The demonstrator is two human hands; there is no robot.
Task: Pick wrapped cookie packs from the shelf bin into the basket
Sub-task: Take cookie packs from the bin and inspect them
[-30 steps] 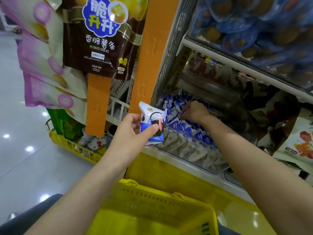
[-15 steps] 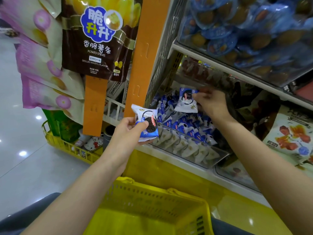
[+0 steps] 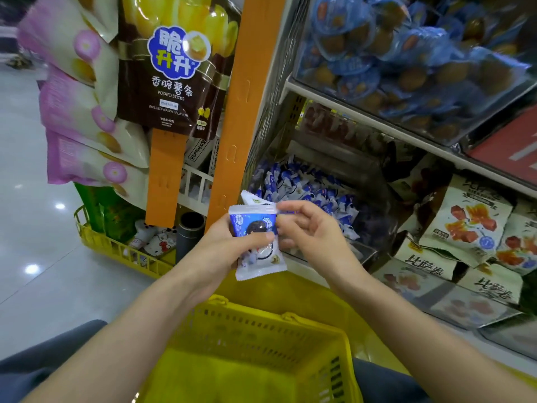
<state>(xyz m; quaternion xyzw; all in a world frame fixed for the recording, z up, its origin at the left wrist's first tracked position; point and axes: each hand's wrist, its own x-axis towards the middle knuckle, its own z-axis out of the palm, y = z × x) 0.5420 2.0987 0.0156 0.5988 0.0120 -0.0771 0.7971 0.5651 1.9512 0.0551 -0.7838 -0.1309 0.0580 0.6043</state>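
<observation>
My left hand (image 3: 229, 245) grips a small stack of blue-and-white wrapped cookie packs (image 3: 255, 242) just in front of the shelf bin. Fingers of my right hand (image 3: 308, 231) touch the right edge of the top pack. The clear shelf bin (image 3: 363, 253) behind my hands holds several more blue-and-white cookie packs (image 3: 305, 190). A yellow plastic basket (image 3: 261, 338) sits directly below my hands, near the bottom of the view; nothing shows inside its visible part.
An orange upright post (image 3: 235, 112) stands left of the bin. Snack bags (image 3: 162, 68) hang at upper left. A higher shelf carries blue-wrapped pastries (image 3: 406, 53). White snack bags (image 3: 465, 228) are stacked at right. A low yellow wire rack (image 3: 116, 251) stands on the floor at left.
My right hand lifted a cookie pack out of the bin and brought it left and down onto the pack in my left hand. Both hands now meet above the basket.
</observation>
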